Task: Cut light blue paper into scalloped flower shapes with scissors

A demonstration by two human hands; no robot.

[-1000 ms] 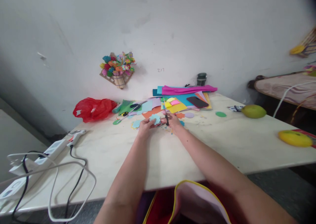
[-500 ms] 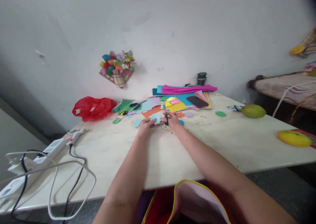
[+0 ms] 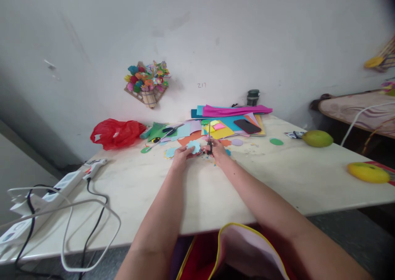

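A light blue paper flower (image 3: pixel 194 146) with a scalloped edge is pinched in my left hand (image 3: pixel 182 156), over the middle of the table. My right hand (image 3: pixel 218 151) grips dark-handled scissors (image 3: pixel 210 142), whose blades point away from me, just right of the flower. Small paper scraps lie under both hands. Left of my left hand, more light blue scalloped cutouts (image 3: pixel 170 152) rest on the table. An orange paper sheet (image 3: pixel 189 139) lies just beyond my hands, and a lilac paper disc (image 3: pixel 237 142) sits to the right.
Coloured paper sheets (image 3: pixel 228 123) and a phone (image 3: pixel 247 126) lie at the back. A red plastic bag (image 3: pixel 117 134) is at the back left. A power strip (image 3: pixel 43 208) with loose cables crosses the left side. A green mango (image 3: pixel 317 138) and yellow mango (image 3: pixel 368 172) lie at the right.
The blue flower has turned slightly in my left hand, showing more of its scalloped outline. The scissors have tilted a little to the right. Both hands keep their holds.
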